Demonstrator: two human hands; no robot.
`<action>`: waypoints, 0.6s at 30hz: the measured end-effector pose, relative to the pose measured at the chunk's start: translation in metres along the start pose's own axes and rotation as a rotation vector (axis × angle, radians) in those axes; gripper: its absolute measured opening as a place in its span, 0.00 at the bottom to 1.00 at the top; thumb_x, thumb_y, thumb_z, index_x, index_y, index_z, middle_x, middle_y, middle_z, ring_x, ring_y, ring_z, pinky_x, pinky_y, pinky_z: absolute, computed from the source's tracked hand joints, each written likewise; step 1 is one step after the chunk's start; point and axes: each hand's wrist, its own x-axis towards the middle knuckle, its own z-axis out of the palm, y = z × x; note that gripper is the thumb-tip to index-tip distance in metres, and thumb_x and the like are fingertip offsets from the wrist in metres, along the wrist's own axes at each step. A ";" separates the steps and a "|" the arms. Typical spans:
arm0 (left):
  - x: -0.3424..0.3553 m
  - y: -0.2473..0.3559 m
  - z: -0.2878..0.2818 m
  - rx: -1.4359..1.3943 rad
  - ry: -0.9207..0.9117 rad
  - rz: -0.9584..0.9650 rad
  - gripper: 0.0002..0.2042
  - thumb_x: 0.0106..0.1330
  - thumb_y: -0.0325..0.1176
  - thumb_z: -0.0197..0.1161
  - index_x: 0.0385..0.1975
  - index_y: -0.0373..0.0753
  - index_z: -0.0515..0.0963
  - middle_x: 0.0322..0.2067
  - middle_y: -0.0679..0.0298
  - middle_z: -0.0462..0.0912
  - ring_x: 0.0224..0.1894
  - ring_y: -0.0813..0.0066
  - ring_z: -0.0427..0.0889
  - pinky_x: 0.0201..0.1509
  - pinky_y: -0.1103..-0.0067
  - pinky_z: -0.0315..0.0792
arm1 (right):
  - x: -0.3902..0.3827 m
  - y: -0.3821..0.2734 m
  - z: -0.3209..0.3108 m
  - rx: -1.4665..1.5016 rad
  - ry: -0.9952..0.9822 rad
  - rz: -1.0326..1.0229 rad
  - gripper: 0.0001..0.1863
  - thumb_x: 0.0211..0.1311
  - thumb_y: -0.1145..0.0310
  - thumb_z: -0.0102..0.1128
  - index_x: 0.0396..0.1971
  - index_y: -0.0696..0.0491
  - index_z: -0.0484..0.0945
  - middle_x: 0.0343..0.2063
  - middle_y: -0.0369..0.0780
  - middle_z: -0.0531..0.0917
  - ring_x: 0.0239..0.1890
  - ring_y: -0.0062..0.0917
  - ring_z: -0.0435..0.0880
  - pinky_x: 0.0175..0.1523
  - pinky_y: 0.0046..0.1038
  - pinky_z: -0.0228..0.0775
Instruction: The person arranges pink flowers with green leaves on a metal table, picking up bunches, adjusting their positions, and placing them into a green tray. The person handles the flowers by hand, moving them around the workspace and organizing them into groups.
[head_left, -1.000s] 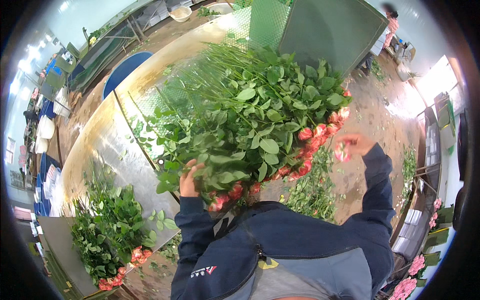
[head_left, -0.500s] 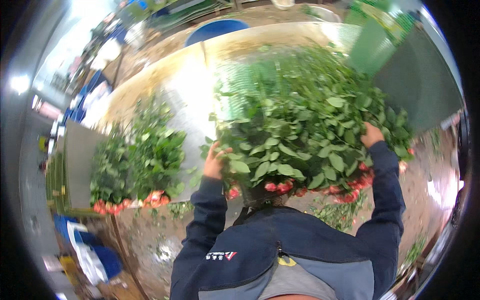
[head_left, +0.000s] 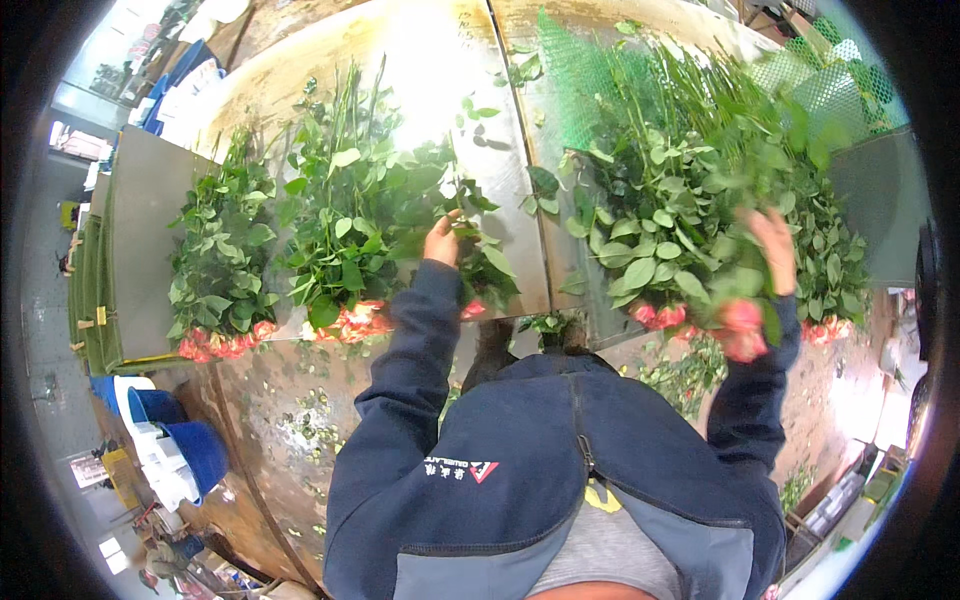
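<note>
Pink-red roses with long leafy stems lie in piles, their heads toward me. At the right side of the left table half, my left hand [head_left: 442,240] is closed round a leafy rose stem; a small rose head [head_left: 472,309] shows below it. Over the right pile [head_left: 665,215], my right hand [head_left: 772,250] is smeared by motion. Beside it, large blurred roses [head_left: 741,330] appear to move with the hand, their stems seemingly in its fingers. To the left lie a middle bunch [head_left: 345,230] and a far-left bunch [head_left: 225,245].
A metal-topped table [head_left: 505,215] has a dark seam [head_left: 528,170] down its middle. Upright boards stand at the left end [head_left: 150,230] and right end [head_left: 885,205]. Green netting [head_left: 590,85] lies under the right stems. Blue tubs [head_left: 190,455] stand on the leaf-strewn floor at the left.
My view has shifted rightward on the table. My left hand has left the big pile's edge and now is by the left bunches. Roses have risen beside my right hand.
</note>
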 end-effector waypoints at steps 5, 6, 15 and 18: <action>0.012 -0.019 -0.029 0.415 -0.115 0.341 0.18 0.55 0.20 0.55 0.48 0.33 0.68 0.34 0.59 0.78 0.32 0.76 0.78 0.33 0.81 0.73 | 0.018 0.062 0.161 -0.173 -0.004 -0.194 0.12 0.54 0.71 0.57 0.39 0.59 0.75 0.34 0.37 0.80 0.36 0.19 0.77 0.45 0.21 0.67; -0.007 -0.001 -0.017 0.488 -0.035 0.254 0.18 0.55 0.20 0.56 0.48 0.32 0.68 0.33 0.60 0.78 0.31 0.77 0.76 0.33 0.83 0.72 | 0.009 0.039 0.196 -0.104 -0.105 -0.309 0.15 0.52 0.73 0.57 0.41 0.60 0.74 0.35 0.38 0.80 0.37 0.20 0.76 0.46 0.23 0.67; 0.019 -0.018 -0.045 0.393 -0.143 0.252 0.19 0.56 0.20 0.56 0.49 0.32 0.69 0.37 0.62 0.77 0.37 0.79 0.75 0.42 0.83 0.70 | 0.011 0.111 0.302 -0.904 -0.163 -0.116 0.25 0.46 0.61 0.55 0.48 0.52 0.69 0.34 0.49 0.79 0.37 0.43 0.78 0.43 0.39 0.70; 0.001 0.006 -0.041 0.103 -0.221 0.071 0.17 0.58 0.20 0.51 0.49 0.34 0.69 0.39 0.63 0.77 0.37 0.77 0.75 0.41 0.84 0.69 | 0.021 0.137 0.308 -0.765 -0.188 -0.185 0.26 0.46 0.60 0.56 0.46 0.57 0.71 0.38 0.52 0.78 0.41 0.42 0.77 0.48 0.37 0.68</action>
